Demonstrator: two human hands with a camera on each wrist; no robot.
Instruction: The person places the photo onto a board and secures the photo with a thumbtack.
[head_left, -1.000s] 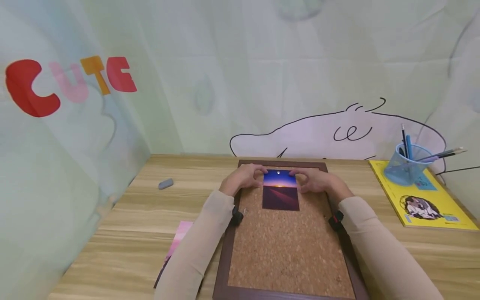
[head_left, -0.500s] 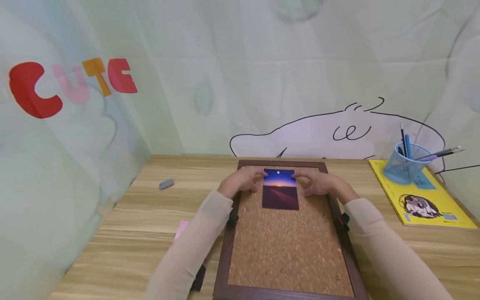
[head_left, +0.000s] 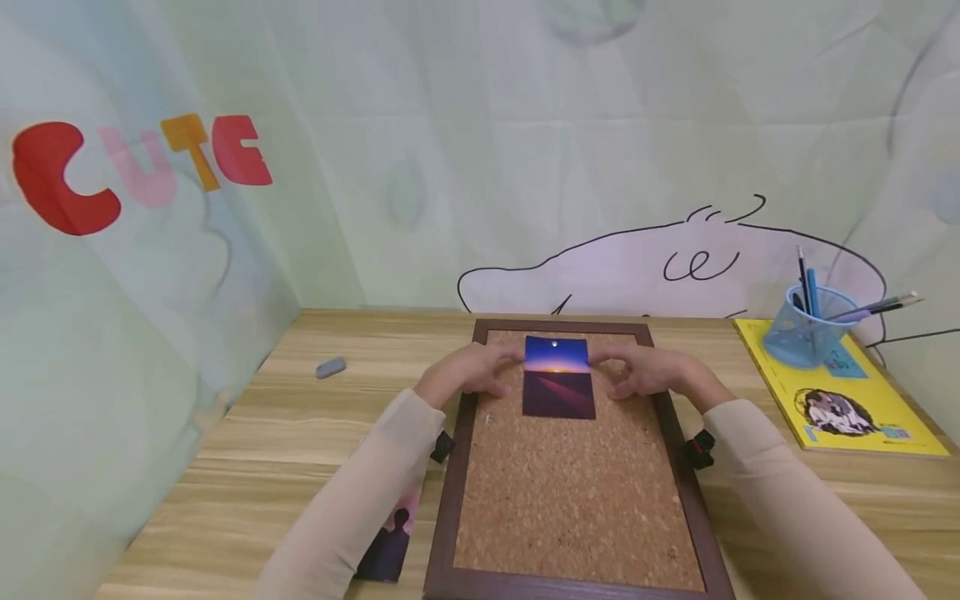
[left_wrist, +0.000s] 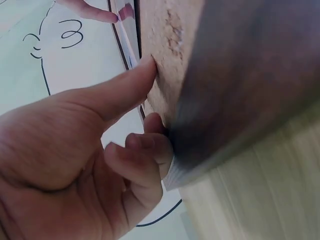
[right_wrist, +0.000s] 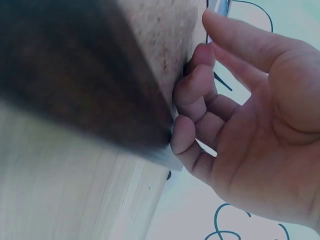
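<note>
A sunset photo hangs at the top of a cork board with a dark brown frame, fixed near its upper edge by a small white pushpin. My left hand is beside the photo, its index fingertip at the photo's left edge. Across from it, my right hand has a fingertip right at the right edge. Both wrist views show the other fingers bent loosely near the board's frame, with nothing gripped in the left palm or the right palm.
Partly under the left forearm lies a pink and dark picture. A grey eraser is on the wooden table at left. To the right, a blue mesh pen cup stands on a yellow book. A printed curtain hangs behind.
Both hands have moved from the photo's top corners slightly down its sides and outward. The photo stays put on the board. More of the dark picture under the left arm shows.
</note>
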